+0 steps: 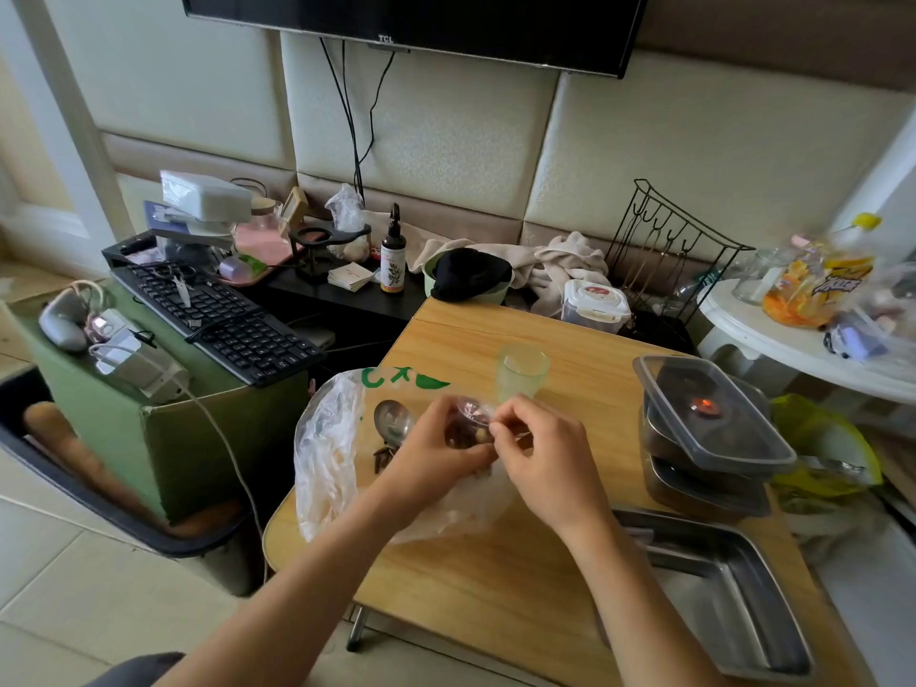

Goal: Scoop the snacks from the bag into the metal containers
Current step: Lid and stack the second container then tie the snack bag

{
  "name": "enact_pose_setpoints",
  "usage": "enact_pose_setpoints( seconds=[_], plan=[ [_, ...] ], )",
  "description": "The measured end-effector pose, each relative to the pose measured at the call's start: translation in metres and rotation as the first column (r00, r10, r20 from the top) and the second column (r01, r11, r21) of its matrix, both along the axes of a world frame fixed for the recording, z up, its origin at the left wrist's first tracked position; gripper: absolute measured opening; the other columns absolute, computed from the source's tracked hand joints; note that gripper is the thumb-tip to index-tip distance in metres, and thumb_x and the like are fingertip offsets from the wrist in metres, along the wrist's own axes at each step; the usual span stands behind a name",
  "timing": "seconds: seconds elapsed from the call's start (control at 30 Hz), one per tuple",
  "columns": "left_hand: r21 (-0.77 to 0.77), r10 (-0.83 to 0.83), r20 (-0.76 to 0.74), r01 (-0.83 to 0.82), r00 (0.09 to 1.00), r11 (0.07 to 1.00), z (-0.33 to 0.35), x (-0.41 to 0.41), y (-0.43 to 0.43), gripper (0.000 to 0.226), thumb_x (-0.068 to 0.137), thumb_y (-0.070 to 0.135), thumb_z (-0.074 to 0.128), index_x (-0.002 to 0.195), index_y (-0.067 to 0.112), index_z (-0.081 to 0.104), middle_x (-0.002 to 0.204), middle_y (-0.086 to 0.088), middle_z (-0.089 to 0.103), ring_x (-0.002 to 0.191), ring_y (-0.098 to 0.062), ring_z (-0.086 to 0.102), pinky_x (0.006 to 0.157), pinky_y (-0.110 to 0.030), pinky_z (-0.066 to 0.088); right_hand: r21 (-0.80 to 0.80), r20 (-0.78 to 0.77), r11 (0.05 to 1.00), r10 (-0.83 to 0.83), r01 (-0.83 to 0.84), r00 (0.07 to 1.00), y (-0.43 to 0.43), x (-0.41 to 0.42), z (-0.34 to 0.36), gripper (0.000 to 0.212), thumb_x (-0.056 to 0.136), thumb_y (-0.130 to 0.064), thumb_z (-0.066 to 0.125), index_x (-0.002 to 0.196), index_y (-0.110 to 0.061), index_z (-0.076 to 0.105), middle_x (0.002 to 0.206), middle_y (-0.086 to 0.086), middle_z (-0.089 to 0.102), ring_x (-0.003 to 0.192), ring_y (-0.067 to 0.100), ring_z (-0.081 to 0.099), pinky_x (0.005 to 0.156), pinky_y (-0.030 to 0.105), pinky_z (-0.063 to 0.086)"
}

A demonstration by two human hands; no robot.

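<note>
A clear plastic bag (327,458) with green print lies on the left of the wooden table (495,587). Brown snacks (463,433) show inside it between my hands. My left hand (431,448) grips the bag's plastic from the left. My right hand (540,453) pinches the plastic at the bag's mouth with thumb and forefinger. A metal spoon (393,420) lies on the bag just left of my left hand. An empty metal tray (733,602) sits at the near right. Stacked metal containers (704,483) under a clear lid (714,414) stand behind it.
A pale green cup (523,376) stands just behind my hands. Beyond the table's far edge lie a green bowl with black cloth (466,277), towels and a white lidded box (595,304). A keyboard (218,314) sits on a green box to the left. A white side table (793,339) stands right.
</note>
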State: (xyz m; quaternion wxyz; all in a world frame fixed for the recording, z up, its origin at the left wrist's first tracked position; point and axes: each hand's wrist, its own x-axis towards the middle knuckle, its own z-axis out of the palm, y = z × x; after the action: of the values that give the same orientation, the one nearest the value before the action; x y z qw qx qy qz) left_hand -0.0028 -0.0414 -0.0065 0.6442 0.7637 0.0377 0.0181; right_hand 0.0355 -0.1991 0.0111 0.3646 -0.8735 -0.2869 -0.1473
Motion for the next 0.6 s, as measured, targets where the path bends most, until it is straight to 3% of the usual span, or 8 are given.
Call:
enact_pose_setpoints(
  seconds=[0.07,0.17,0.37,0.43,0.5,0.6],
  plan=[
    [-0.095,-0.027,0.001,0.027,1.000,0.995,0.009,-0.003,0.004,0.025,0.094,0.014,0.074,0.114,0.006,0.061,0.091,-0.017,0.070,0.076,-0.022,0.070,0.079,-0.039,0.062,0.099,-0.044,0.995,0.009,-0.005,0.999,-0.002,-0.002,0.006,0.014,0.094,-0.009,0.070,0.084,-0.018,0.067,0.079,-0.013,0.067,0.077,0.004,0.064,0.063,0.009,0.044],
    [-0.188,-0.037,0.004,0.037,0.999,0.981,0.021,-0.007,0.006,0.020,0.097,0.018,0.069,0.110,0.002,0.068,0.089,-0.023,0.072,0.073,-0.022,0.068,0.069,-0.030,0.058,0.159,-0.091,0.987,0.043,-0.028,0.995,-0.005,-0.002,0.009,0.016,0.091,-0.006,0.072,0.082,-0.018,0.067,0.076,-0.012,0.067,0.075,0.006,0.065,0.065,0.011,0.046],
    [-0.355,-0.051,-0.073,0.022,0.996,0.935,0.018,-0.005,0.007,0.009,0.093,0.019,0.071,0.099,0.012,0.070,0.091,-0.014,0.070,0.088,-0.032,0.068,0.086,-0.053,0.058,0.207,-0.133,0.974,0.125,-0.096,0.983,-0.010,-0.001,0.015,0.013,0.092,-0.009,0.072,0.084,-0.019,0.069,0.078,-0.009,0.069,0.076,0.014,0.067,0.068,0.022,0.054],
    [-0.404,-0.065,-0.079,0.028,0.995,0.915,0.019,-0.003,0.006,0.002,0.093,0.014,0.067,0.094,0.014,0.067,0.088,-0.011,0.067,0.084,-0.032,0.063,0.078,-0.049,0.055,0.218,-0.144,0.969,0.145,-0.112,0.979,-0.010,-0.002,0.015,0.012,0.092,-0.008,0.072,0.085,-0.017,0.070,0.078,-0.008,0.069,0.076,0.015,0.067,0.069,0.021,0.054],
    [-0.431,-0.068,-0.084,0.025,0.994,0.902,0.020,-0.003,0.005,0.008,0.094,0.007,0.062,0.092,0.014,0.065,0.086,-0.011,0.066,0.078,-0.029,0.061,0.072,-0.043,0.053,0.213,-0.141,0.970,0.153,-0.121,0.978,-0.010,-0.002,0.015,0.011,0.092,-0.008,0.073,0.086,-0.017,0.070,0.078,-0.008,0.069,0.076,0.015,0.067,0.069,0.021,0.053],
    [-0.382,-0.057,-0.060,0.030,0.997,0.924,0.021,-0.005,0.004,0.007,0.097,0.010,0.063,0.103,0.008,0.065,0.091,-0.011,0.070,0.079,-0.027,0.067,0.072,-0.043,0.057,0.222,-0.131,0.971,0.122,-0.091,0.984,-0.010,-0.002,0.012,0.012,0.093,-0.010,0.072,0.086,-0.018,0.070,0.078,-0.008,0.070,0.077,0.014,0.068,0.069,0.021,0.054]
  ],
)
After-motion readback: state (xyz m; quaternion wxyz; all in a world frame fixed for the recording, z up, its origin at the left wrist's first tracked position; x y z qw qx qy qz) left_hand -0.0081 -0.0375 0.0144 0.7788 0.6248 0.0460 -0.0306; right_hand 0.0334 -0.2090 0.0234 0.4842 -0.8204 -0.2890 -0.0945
